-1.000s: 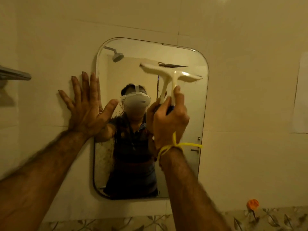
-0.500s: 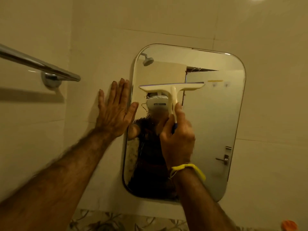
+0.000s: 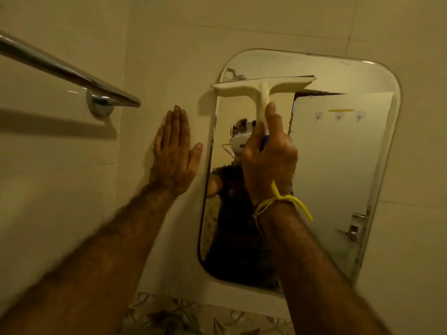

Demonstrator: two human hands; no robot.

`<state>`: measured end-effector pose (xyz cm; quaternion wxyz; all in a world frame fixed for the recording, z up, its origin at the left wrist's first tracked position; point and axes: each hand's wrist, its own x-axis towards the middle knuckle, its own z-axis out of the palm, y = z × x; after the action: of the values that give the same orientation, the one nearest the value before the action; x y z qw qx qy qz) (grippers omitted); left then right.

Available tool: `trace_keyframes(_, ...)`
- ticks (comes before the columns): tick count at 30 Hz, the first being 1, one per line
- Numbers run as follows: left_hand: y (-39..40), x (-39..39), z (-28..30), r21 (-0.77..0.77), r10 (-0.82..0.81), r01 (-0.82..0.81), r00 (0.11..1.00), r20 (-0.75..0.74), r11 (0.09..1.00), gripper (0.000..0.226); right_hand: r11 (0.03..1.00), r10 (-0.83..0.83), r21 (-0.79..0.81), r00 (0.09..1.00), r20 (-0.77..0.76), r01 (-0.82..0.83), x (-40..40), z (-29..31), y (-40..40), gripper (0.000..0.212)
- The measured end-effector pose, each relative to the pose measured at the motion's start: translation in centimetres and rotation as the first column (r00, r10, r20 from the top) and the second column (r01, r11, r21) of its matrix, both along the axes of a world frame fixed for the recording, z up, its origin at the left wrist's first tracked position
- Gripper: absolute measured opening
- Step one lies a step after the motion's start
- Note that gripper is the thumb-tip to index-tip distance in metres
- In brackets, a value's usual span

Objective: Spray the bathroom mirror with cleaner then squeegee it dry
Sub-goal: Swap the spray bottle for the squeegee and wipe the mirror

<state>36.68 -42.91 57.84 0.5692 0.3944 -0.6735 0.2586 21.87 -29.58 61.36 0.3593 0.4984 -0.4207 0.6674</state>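
- Squeegeeing step: right hand [image 3: 268, 163] grips the squeegee [image 3: 262, 89] handle, blade above the fist at the mirror [image 3: 338, 153] top.
- Left hand [image 3: 175, 153] lies flat on the wall, fingers straight.
- Next, likely: an even downward pull.

walls: cream tiles [image 3: 266, 22] | chrome towel bar [image 3: 67, 71] left | floral border tiles [image 3: 183, 315] below | dim warm light

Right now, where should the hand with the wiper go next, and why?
Probably straight down. The right hand grips the squeegee, whose blade lies level near the top left of the mirror, with most of the glass below it. The left hand rests flat on the wall.
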Motion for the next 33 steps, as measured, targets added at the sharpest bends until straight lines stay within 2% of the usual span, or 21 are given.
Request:
trace_keyframes(6,-0.8,-0.1,-0.4,-0.087,0.048,-0.047,0.999,-0.001,0.995,0.073,0.997,0.011,0.083,0.996,-0.084,-0.004,0.5,-6.4,0.4,0.043)
trace_keyframes(11,-1.1,-0.2,-0.6,-0.121,0.048,-0.049,0.999,-0.012,0.991,0.073,0.999,-0.047,-0.009,0.998,-0.046,0.047,1.9,-0.2,-1.4,0.040)
trace_keyframes(17,-0.9,-0.4,-0.7,-0.147,0.069,-0.073,0.997,-0.033,0.986,0.066,0.995,-0.003,0.101,0.993,-0.120,0.015,0.6,-7.6,0.4,0.042)
trace_keyframes(22,-0.3,-0.5,-0.6,-0.111,0.113,-0.114,0.993,-0.019,0.987,0.067,0.993,-0.117,-0.029,0.992,-0.043,0.116,0.2,-2.7,-1.0,0.039)
trace_keyframes(25,0.4,-1.0,-1.1,-0.072,0.080,-0.084,0.995,-0.058,0.994,0.067,0.993,-0.103,0.052,0.994,-0.042,0.105,-0.3,-6.3,-0.2,0.038)
trace_keyframes(28,0.1,-1.2,-3.0,-0.113,0.004,-0.005,1.000,-0.016,0.994,0.067,0.986,-0.142,0.075,0.985,-0.092,0.150,-2.0,-9.7,0.5,0.039)
trace_keyframes(31,-0.7,-1.1,-3.8,-0.143,0.036,-0.035,0.999,0.005,0.989,0.068,0.969,-0.246,-0.003,0.967,-0.063,0.246,-2.5,-6.3,-0.2,0.041)
trace_keyframes(33,-0.5,-1.1,-3.7,-0.133,0.046,-0.044,0.999,0.006,0.990,0.068,0.962,-0.273,0.023,0.962,-0.011,0.273,-2.3,-4.3,-0.4,0.047)
